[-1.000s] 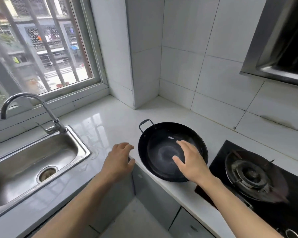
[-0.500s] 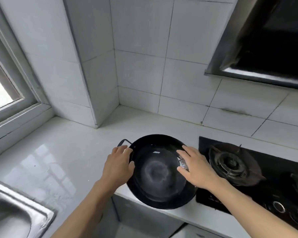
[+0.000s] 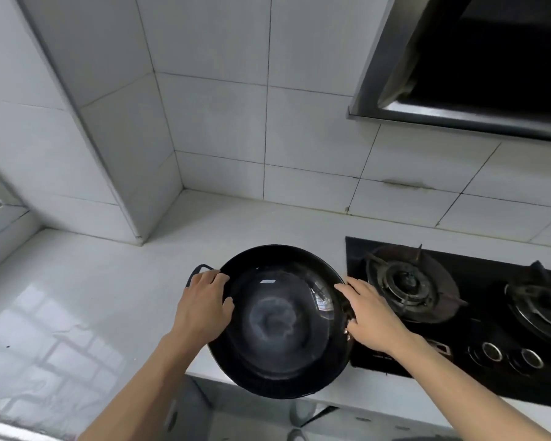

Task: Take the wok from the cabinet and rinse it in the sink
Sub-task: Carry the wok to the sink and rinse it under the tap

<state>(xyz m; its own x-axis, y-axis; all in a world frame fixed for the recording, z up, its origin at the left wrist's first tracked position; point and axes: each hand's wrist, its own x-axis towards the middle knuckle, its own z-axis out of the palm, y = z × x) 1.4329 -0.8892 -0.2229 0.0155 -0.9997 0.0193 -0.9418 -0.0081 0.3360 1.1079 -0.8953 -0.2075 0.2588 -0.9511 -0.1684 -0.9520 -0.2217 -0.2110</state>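
**Wok gripped at both sides, part over the counter edge**

The wok (image 3: 280,319) sits mouth up on the counter (image 3: 77,297), just left of the stove (image 3: 458,300); its near part overhangs the counter's front edge. The left hand (image 3: 201,308) rests on the rim beside the far-left loop handle (image 3: 199,272), fingers curled over the rim and thumb inside the bowl. The right hand (image 3: 372,316) covers the opposite rim, fingers bent around it; whether a handle lies under it cannot be told.

Risks, as I judge them: the overhang means a loose or uneven lift could tip the wok toward the floor. The rim grip on the left, not through the loop, may slip if the metal is greasy. Swinging right would knock the burner (image 3: 404,281) grate. The sink is out of view, so the carry goes leftward without it in sight.

A round wok has no true long axis; the handle line runs from far left to near right of the stove's edge.
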